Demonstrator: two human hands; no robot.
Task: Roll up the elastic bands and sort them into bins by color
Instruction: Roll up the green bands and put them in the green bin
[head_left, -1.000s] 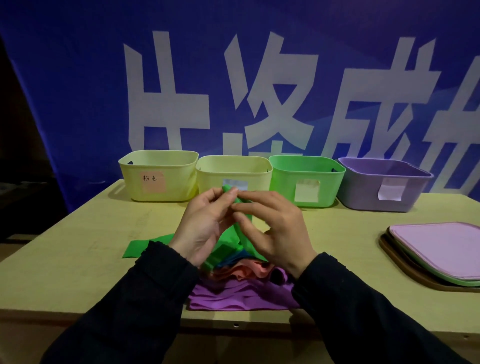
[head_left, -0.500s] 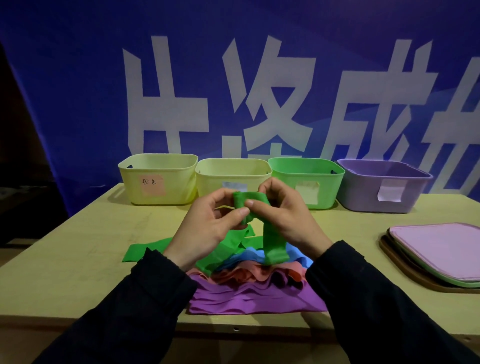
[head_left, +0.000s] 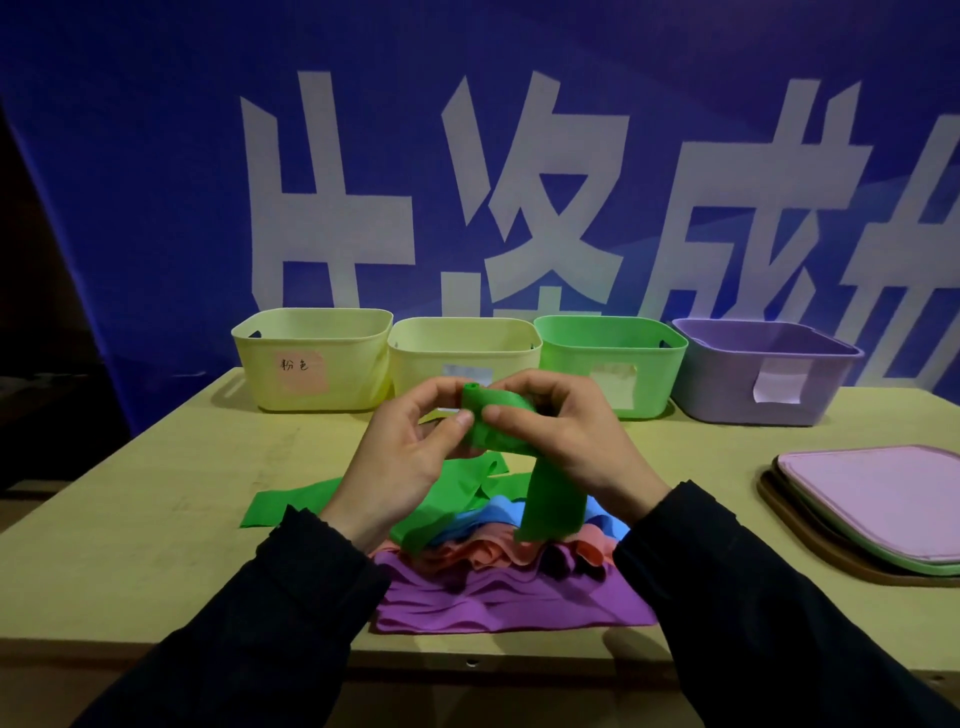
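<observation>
Green elastic band (head_left: 496, 415), rolling begun; my left hand (head_left: 400, 467) and right hand (head_left: 571, 441) pinch its coil; next, wind hanging tail; green bin (head_left: 613, 364) behind.

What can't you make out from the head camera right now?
- Labels on the middle yellow bin and green bin: partly behind the hands, too faint to read.
- Purple bin label: looks blank or curled.
- Bin contents: front walls hide them.
- Lower bands in the pile: covered by the green band and sleeves.
- Stacked lids: cut off by the right edge.
</observation>
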